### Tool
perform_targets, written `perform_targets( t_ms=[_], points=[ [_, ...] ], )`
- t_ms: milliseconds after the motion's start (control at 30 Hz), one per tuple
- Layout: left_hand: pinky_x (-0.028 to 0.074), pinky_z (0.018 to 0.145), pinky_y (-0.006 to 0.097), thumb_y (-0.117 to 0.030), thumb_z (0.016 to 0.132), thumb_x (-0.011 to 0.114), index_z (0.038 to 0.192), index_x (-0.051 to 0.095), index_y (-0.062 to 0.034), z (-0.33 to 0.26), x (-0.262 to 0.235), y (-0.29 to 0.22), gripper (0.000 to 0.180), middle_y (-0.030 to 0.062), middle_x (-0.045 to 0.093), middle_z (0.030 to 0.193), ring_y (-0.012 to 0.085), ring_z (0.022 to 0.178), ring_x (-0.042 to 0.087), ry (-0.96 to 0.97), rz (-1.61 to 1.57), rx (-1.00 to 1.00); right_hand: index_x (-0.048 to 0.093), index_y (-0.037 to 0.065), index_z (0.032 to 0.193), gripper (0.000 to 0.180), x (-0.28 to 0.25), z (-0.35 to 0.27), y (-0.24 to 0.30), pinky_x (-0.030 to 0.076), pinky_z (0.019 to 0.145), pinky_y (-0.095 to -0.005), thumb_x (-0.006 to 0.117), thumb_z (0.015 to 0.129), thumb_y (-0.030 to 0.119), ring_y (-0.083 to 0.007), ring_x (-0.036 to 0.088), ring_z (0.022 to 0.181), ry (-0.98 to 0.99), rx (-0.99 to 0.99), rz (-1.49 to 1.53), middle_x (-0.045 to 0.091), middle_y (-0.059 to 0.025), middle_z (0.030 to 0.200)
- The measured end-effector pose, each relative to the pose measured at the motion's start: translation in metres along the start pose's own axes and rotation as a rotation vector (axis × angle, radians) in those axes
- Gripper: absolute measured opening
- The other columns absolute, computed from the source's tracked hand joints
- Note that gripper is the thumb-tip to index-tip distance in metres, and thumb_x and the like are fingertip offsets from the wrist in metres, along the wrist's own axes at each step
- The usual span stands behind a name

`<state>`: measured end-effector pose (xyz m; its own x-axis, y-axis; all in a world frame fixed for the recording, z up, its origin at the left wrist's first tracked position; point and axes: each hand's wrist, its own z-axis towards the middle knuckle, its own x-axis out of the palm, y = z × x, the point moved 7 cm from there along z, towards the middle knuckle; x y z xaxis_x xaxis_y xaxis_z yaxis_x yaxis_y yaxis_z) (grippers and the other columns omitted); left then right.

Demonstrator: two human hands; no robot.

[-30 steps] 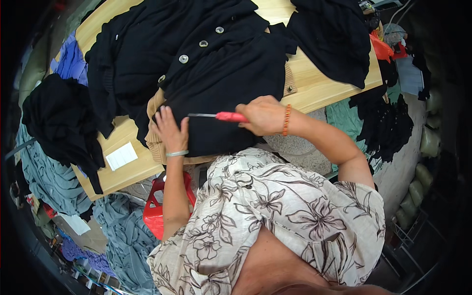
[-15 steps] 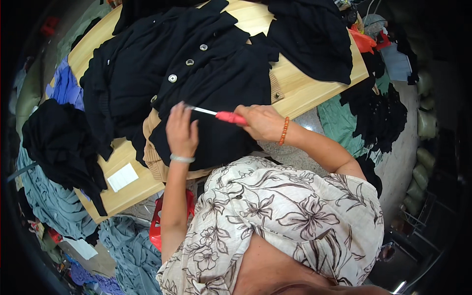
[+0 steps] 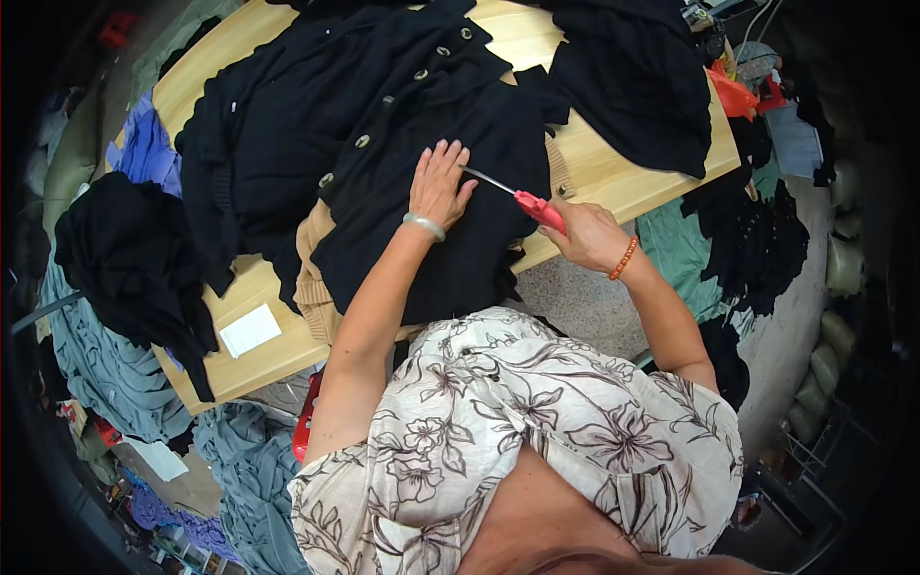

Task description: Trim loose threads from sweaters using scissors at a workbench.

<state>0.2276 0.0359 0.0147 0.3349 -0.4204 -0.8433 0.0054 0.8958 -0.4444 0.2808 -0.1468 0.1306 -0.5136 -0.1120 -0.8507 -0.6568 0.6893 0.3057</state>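
Note:
A black knit cardigan [image 3: 503,125] with a row of large buttons [image 3: 362,141] lies spread on the wooden table [image 3: 623,187]. My left hand [image 3: 441,190] rests flat on it, fingers stretched out and holding nothing. My right hand [image 3: 592,238] is closed around the red handle of a slim tool [image 3: 535,205] with a thin metal shaft. Its tip reaches close to the fingers of my left hand, over the black cloth. I cannot tell the tool's exact kind. From under the cardigan shows a tan knit garment [image 3: 313,273].
More black clothing [image 3: 632,81] covers the table's far right, and a black heap [image 3: 129,254] hangs over its left end. A white paper [image 3: 250,332] lies near the front edge. Grey-blue cloth [image 3: 251,470] piles up at the lower left; green cloth [image 3: 676,254] lies at right.
Both hands have moved to the right in the picture, the left one also farther up the cardigan. The tool came along in my right hand and points more steeply. The view has shifted slightly.

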Motion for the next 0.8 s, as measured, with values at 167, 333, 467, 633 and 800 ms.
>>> perform_targets(
  t_ms=[167,333,467,633,800],
  points=[
    [0.04,0.094,0.046,-0.009,0.075,0.071,0.122,0.06,-0.0071,-0.024,-0.097,0.022,0.048,0.0139,0.056,0.128,0.0328,0.117,0.053,-0.377,0.134,-0.076,0.063,0.003,0.1,0.029,-0.012,0.018,-0.03,0.051,0.072,-0.0482,0.064,0.091,0.03,-0.0408,0.065,0.078,-0.282,0.041,0.059,0.066,-0.0209,0.077],
    [0.037,0.095,0.044,-0.01,0.076,0.071,0.117,0.063,-0.0117,-0.051,-0.122,0.111,0.041,0.0064,0.06,0.11,0.027,0.113,0.052,-0.299,0.338,-0.366,0.064,0.001,0.08,0.033,-0.037,0.075,-0.016,0.047,0.06,-0.0449,0.068,0.089,0.033,-0.0407,0.062,0.067,-0.488,0.0,0.194,0.061,-0.0225,0.069],
    [0.045,0.08,0.038,-0.001,0.075,0.068,0.094,0.065,-0.0079,-0.053,-0.144,0.104,0.02,0.0083,0.061,0.09,0.0288,0.09,0.058,-0.311,-0.074,-0.354,0.064,0.004,0.091,0.03,-0.056,0.132,0.043,0.05,0.063,-0.0404,0.078,0.078,0.027,-0.0361,0.065,0.071,-0.585,-0.304,0.261,0.065,-0.0174,0.075],
    [0.049,0.067,0.036,0.008,0.073,0.064,0.093,0.062,-0.0016,-0.054,-0.198,-0.024,0.022,0.0142,0.059,0.085,0.0311,0.078,0.06,-0.226,-0.676,-0.131,0.058,0.007,0.104,0.025,-0.032,0.164,0.117,0.053,0.071,-0.0446,0.063,0.079,0.007,-0.0358,0.066,0.087,-0.625,-0.62,0.049,0.067,-0.0159,0.096],
    [0.049,0.07,0.036,0.005,0.075,0.066,0.096,0.061,0.0013,-0.123,-0.188,-0.055,0.022,0.0156,0.06,0.087,0.0313,0.079,0.06,-0.078,-0.857,-0.189,0.06,0.014,0.116,0.046,-0.024,0.178,0.069,0.052,0.072,-0.0457,0.057,0.073,-0.001,-0.0396,0.065,0.085,-0.553,-0.456,-0.06,0.067,-0.0189,0.093]
  ],
)
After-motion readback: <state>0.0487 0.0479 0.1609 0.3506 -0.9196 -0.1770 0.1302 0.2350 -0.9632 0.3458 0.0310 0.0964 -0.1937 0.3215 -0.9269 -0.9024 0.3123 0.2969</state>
